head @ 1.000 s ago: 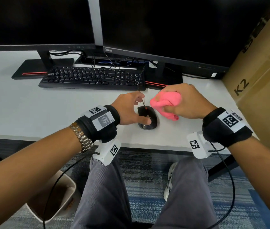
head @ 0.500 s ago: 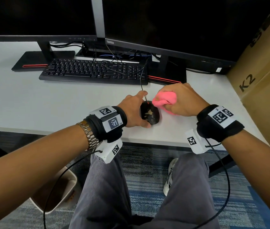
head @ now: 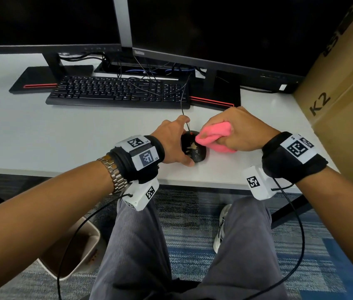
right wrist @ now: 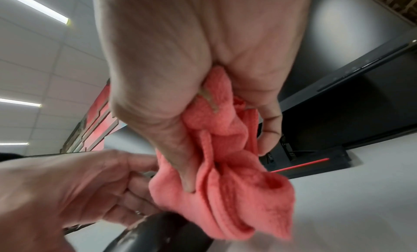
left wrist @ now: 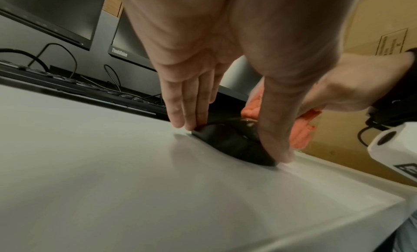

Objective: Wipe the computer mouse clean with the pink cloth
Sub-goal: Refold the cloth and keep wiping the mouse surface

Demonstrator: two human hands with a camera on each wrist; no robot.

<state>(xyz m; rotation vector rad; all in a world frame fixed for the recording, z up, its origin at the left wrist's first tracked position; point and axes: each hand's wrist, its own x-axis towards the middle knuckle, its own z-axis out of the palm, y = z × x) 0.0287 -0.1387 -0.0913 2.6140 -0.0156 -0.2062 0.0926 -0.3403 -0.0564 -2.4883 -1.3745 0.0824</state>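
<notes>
A black computer mouse [head: 195,152] sits near the desk's front edge, with a pale smear on its top. My left hand [head: 179,146] pinches it: straight fingers [left wrist: 187,109] on its far side, thumb [left wrist: 275,131] on the near side. The right hand [head: 234,137] grips a bunched pink cloth [head: 214,132] and presses its folds against the mouse's front right. In the right wrist view the cloth [right wrist: 225,184] hangs from my fist just above the mouse [right wrist: 158,234]. The cloth [left wrist: 300,134] shows behind my thumb in the left wrist view.
The mouse cable [head: 184,100] runs back over a black keyboard [head: 117,92]. Two monitors on stands [head: 214,100] fill the back of the white desk [head: 41,137]. A cardboard box [head: 344,94] stands at the right. A waste bin [head: 73,252] sits on the floor.
My right hand has brought the pink cloth left and down from beside the mouse onto its front right. The left hand keeps its hold on the mouse.
</notes>
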